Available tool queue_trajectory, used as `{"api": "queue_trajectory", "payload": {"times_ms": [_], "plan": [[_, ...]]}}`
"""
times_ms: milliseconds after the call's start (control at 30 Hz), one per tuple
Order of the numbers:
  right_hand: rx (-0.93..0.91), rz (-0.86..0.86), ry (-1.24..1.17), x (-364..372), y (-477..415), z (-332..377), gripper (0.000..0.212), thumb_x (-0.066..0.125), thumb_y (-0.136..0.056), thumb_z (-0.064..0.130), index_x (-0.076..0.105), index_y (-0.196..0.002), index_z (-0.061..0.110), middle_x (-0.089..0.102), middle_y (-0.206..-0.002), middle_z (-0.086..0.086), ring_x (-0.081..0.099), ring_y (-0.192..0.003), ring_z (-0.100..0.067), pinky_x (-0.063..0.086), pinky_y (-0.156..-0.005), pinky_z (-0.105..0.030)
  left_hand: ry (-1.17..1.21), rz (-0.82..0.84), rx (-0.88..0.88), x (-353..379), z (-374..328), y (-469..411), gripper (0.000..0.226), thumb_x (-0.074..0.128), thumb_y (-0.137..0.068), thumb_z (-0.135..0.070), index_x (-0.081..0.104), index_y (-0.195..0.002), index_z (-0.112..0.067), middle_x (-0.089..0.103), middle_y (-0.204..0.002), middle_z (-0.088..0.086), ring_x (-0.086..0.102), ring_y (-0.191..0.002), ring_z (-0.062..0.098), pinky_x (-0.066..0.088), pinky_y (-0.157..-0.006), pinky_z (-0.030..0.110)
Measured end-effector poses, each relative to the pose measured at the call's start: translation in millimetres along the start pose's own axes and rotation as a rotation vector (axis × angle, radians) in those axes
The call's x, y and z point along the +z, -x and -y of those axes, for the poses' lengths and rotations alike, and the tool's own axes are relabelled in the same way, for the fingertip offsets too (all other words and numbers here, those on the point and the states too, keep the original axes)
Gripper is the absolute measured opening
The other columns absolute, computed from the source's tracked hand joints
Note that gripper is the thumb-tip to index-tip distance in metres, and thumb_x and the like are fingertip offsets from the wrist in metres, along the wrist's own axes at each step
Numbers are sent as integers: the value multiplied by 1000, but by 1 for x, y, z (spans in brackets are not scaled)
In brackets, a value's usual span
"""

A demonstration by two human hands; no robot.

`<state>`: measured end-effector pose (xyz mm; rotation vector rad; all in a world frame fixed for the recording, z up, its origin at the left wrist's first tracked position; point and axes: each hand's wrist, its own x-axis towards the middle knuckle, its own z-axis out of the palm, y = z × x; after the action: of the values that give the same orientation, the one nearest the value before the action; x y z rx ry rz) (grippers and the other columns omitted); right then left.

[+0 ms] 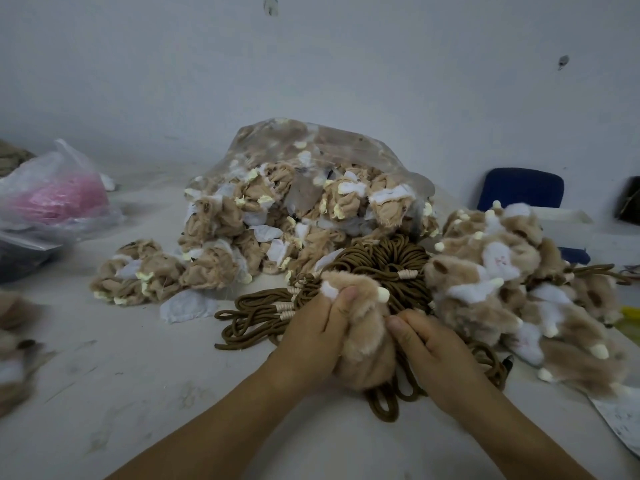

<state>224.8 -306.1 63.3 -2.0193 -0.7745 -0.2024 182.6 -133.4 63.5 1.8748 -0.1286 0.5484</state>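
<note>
A tan furry plush skin (360, 327) with a white patch and a cream nub is held in front of me over the white table (138, 375). My left hand (311, 341) grips its left side, thumb pressed near the white patch. My right hand (436, 355) pinches its right side with thumb and fingers curled in. Under and behind the hands lie bundles of brown cord loops (377, 268). A clear plastic bag (311, 188) full of inside-out tan skins sits behind. A heap of fur-side-out skins (519, 285) lies at the right.
A clear bag with pink material (55, 195) sits far left, above a dark container (24, 258). More tan pieces (14, 341) lie at the left edge. A blue chair back (519, 188) stands by the wall. A printed paper (620, 424) lies at the lower right.
</note>
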Motion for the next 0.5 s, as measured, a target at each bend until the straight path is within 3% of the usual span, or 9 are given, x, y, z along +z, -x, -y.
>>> {"api": "queue_trajectory", "payload": {"times_ms": [133, 267, 367, 500], "plan": [[7, 26, -26, 2, -1, -2, 35, 41, -84, 51, 53, -65, 24, 56, -63, 14, 51, -59, 0, 36, -54, -13, 130, -22, -33, 1, 2, -3, 35, 38, -87, -62, 63, -90, -38, 72, -86, -15, 65, -87, -6, 47, -77, 9], [-61, 41, 100, -6, -3, -8, 36, 37, -84, 59, 62, -79, 34, 62, -80, 15, 58, -72, -3, 42, -60, -17, 233, -40, -48, -3, 6, -4, 40, 42, -93, -54, 71, -90, -26, 74, -85, -2, 70, -84, 10, 55, -74, 25], [-109, 21, 224, -16, -4, -13, 29, 33, -85, 59, 56, -76, 43, 60, -82, 19, 57, -72, -4, 41, -57, -17, 277, -75, -42, -9, 3, -6, 42, 41, -95, -54, 73, -79, -32, 72, -77, -5, 68, -76, 6, 51, -68, 20], [-184, -26, 305, -22, -6, -15, 39, 33, -87, 60, 62, -77, 35, 59, -77, 15, 56, -70, -3, 41, -57, -21, 325, -56, -30, -11, 3, -6, 42, 41, -92, -48, 72, -76, -27, 69, -71, -6, 65, -70, 5, 48, -64, 18]]}}
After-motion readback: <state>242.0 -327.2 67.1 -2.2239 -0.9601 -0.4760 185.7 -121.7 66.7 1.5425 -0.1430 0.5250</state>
